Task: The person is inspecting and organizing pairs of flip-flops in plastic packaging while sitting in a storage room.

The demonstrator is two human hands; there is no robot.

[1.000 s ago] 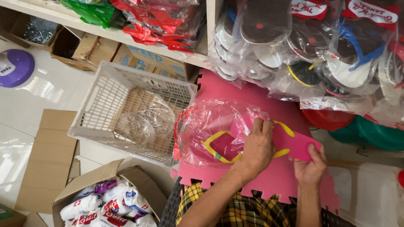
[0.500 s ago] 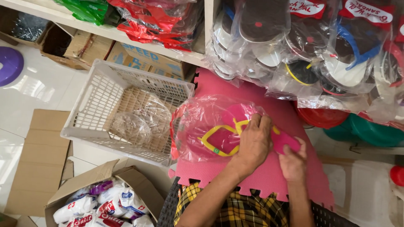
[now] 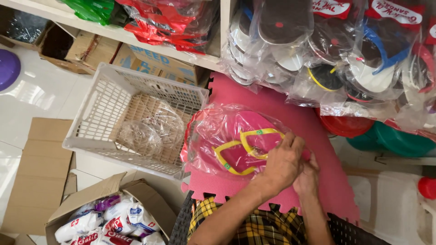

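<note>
Since a second ago, drawn close together: left hand [image 3: 282, 164] over right hand [image 3: 308, 178], both pinching shut the clear bag [image 3: 227, 136] of pink, yellow-strapped sandals [image 3: 243, 145], mid pink foam mat [image 3: 318, 136], beside white basket [image 3: 91, 122]

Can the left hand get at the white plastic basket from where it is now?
Probably yes: the left hand rests on the bagged pink flip-flops, and the white plastic basket sits open-topped just beside them, nothing between.

Just one camera here, strapped on the person's head, looking steeply down and close over both hands at the pink foam mat [image 3: 318, 136], white basket [image 3: 113, 109] left, shelf [image 3: 190, 56] along the top.
</note>
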